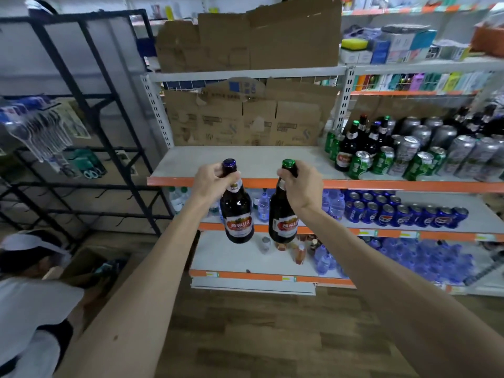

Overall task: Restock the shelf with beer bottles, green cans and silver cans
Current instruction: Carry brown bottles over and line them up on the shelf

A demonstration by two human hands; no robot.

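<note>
Beer bottles hang one from each of my hands, at the middle of the frame. My left hand is curled round the neck of the blue-capped bottle, and my right hand round the neck of the green-capped bottle. Both bodies dangle below the orange lip of the shelf, slightly tilted and close together; I cannot tell if the glass touches.

As I judge it, the step in hand is setting them down. A neck grip lets the body swing, so I would lift slowly, keep the two apart, and raise the bases clear above the lip before going forward. I would stand them upright on the bare board, labels facing out, and slide them right towards the stocked bottles at centre right. Green cans and silver cans crowd that side. The cardboard behind marks how far back they can go.
</note>
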